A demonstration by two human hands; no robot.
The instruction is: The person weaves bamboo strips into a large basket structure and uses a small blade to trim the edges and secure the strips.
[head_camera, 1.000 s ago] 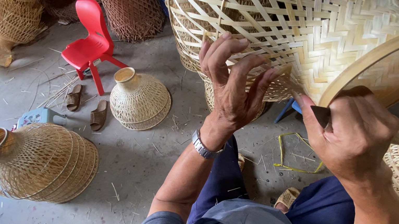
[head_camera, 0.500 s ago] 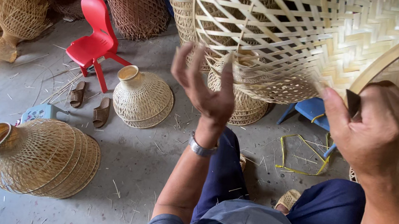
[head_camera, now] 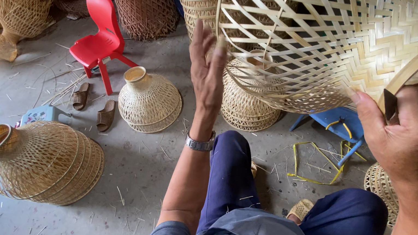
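Large pale open-weave bamboo basket (head_camera: 340,49) held up at chest height, rim to the right. Right hand (head_camera: 406,130) clamped on its rim, fingers curled tight. Left hand (head_camera: 207,70) flat, fingers straight and together, touching the weave's left edge. Small woven bamboo basket (head_camera: 149,102) on concrete floor (head_camera: 146,169) below.

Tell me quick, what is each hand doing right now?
Left hand: open, fingers spread against the open weave of the big bamboo basket.
Right hand: closed, gripping the basket's rim together with a dark tool.
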